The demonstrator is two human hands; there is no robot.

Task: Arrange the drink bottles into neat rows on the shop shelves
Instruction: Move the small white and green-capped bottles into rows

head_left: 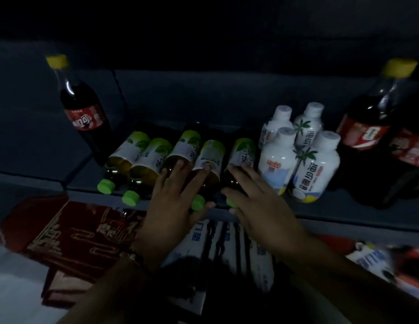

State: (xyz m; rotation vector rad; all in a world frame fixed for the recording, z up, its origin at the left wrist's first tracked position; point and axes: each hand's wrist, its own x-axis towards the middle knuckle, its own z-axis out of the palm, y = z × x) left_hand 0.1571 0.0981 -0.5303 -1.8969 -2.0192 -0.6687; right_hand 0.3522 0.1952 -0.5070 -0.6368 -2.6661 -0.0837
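Observation:
Several green-capped tea bottles [143, 157] lie in a row on the dark shelf [344, 213], caps toward me. My left hand [178, 197] rests over the third and fourth tea bottles [209, 157], fingers spread across them. My right hand [255, 197] lies on the fifth tea bottle [242, 153], thumb by its green cap. Right of them stand several white coconut-drink bottles [277, 160] in a tight cluster. A yellow-capped cola bottle [83, 113] stands at the left, and large cola bottles [369, 132] stand at the right.
Below the shelf edge sit a red printed carton [70, 237] at the left and white-and-blue packs [227, 244] under my arms. More red and white packs [379, 256] lie lower right. The shelf back is dark.

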